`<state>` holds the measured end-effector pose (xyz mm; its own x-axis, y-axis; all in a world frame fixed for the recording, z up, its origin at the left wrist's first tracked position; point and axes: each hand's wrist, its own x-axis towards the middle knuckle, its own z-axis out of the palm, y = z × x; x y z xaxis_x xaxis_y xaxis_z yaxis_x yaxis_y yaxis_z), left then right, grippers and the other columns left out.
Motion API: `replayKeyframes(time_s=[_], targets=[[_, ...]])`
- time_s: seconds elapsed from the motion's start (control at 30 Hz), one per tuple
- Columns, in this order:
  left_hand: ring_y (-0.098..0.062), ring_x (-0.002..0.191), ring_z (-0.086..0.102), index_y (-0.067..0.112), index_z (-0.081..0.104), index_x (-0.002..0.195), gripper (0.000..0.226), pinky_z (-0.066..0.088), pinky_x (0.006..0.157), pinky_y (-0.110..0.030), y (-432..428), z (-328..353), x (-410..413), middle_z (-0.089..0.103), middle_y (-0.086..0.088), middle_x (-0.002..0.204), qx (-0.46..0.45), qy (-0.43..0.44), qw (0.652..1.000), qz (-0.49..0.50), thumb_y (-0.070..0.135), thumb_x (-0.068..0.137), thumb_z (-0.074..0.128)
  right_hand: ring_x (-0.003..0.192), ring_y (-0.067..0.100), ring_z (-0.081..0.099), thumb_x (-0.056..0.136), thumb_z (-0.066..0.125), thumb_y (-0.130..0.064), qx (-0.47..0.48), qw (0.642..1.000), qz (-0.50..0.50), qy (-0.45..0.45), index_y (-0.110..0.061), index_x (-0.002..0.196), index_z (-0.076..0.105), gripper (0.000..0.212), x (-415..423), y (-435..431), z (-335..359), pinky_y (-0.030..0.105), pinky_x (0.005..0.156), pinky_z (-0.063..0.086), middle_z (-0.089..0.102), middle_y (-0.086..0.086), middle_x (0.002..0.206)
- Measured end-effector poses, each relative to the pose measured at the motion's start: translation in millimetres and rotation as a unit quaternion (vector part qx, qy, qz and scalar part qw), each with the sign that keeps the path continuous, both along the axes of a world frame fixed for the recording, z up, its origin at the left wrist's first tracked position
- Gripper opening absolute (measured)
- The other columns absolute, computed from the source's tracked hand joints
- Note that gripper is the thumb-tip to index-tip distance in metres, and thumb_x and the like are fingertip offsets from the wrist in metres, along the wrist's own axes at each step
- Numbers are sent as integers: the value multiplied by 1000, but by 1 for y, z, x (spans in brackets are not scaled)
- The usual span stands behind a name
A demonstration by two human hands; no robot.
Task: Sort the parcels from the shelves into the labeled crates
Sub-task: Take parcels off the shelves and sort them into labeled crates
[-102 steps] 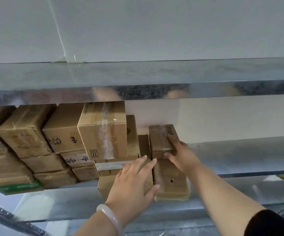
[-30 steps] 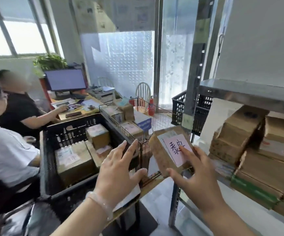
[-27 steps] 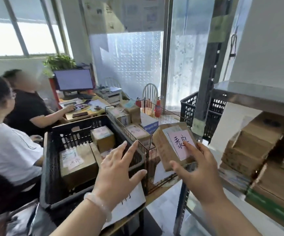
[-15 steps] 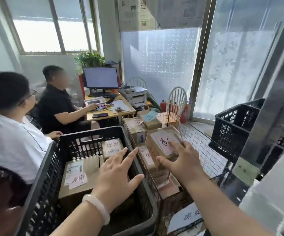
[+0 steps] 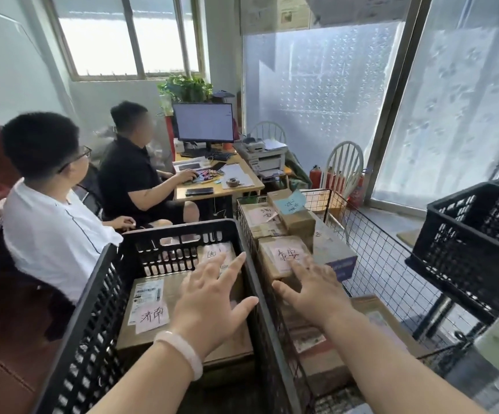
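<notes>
On the far left a person in a white shirt (image 5: 48, 228) sits by a person in a black shirt (image 5: 131, 180), who types at a bench (image 5: 242, 182) with a screen (image 5: 203, 122) on it. Next comes a black crate (image 5: 98, 294) with a big brown box (image 5: 140, 339) lying flat inside. The left grip (image 5: 212, 297) hangs over this crate with its fingers spread wide, and it holds nothing. Just beside it is a wire crate (image 5: 371, 249) full of boxes. The parcel with the pink label (image 5: 284, 255) sits on top of that pile. The right grip (image 5: 311, 291) is let go too, with straight fingers whose tips touch the near edge of the parcel. Far right stands another black crate (image 5: 466, 240).
</notes>
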<state>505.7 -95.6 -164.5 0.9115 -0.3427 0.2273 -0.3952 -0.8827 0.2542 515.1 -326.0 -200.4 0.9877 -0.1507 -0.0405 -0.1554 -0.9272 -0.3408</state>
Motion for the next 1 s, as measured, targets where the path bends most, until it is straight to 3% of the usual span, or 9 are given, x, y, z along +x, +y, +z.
replayKeyframes(time_s=[0.13, 0.27, 0.37, 0.53, 0.77, 1.0], targets=[[-16, 151, 3, 47, -3, 152, 78, 8, 122, -42, 2, 4, -9, 8, 6, 164, 10, -19, 999, -35, 72, 90, 35, 149, 19, 6, 82, 32, -80, 26, 998, 14, -53, -42, 153, 14, 83, -35, 3, 15, 41, 118, 8, 10, -5, 163], [-16, 151, 4, 44, -1, 153, 77, 7, 123, -43, -3, 13, -22, 10, 7, 164, 26, -62, 994, -84, 71, 91, 34, 148, 8, -5, 75, 30, -83, 12, 996, 9, -91, -50, 150, 3, 87, -98, 10, 28, 35, 116, -1, 2, -15, 162], [-14, 150, 7, 42, 3, 154, 76, 6, 121, -45, -14, 18, -43, 13, 9, 163, 40, -99, 984, -144, 71, 91, 34, 147, 6, -10, 75, 30, -84, -34, 992, -50, -109, -50, 150, 0, 87, -154, 15, 34, 35, 119, -3, -1, -16, 162], [-16, 150, 4, 47, 6, 152, 73, 0, 120, -47, -41, 14, -92, 13, 10, 163, 20, -82, 961, -263, 71, 90, 35, 148, 10, -4, 73, 25, -86, -94, 971, -180, -128, -47, 151, 6, 89, -255, 27, 38, 30, 115, -8, 7, -16, 161], [-14, 150, 1, 45, 10, 152, 72, 0, 121, -47, -99, 5, -206, 13, 12, 163, -1, -76, 892, -446, 74, 89, 30, 149, 13, 9, 71, 13, -95, -131, 923, -345, -109, -42, 152, 13, 97, -422, 38, 45, 35, 122, 7, 18, -11, 160], [-10, 151, -1, 46, 10, 153, 72, 3, 121, -46, -145, 11, -340, 6, 16, 164, -16, -81, 801, -593, 73, 89, 28, 149, 8, -6, 68, 7, -96, -159, 861, -479, -66, -48, 150, -6, 96, -572, 54, 51, 29, 117, -6, 1, -15, 162]])
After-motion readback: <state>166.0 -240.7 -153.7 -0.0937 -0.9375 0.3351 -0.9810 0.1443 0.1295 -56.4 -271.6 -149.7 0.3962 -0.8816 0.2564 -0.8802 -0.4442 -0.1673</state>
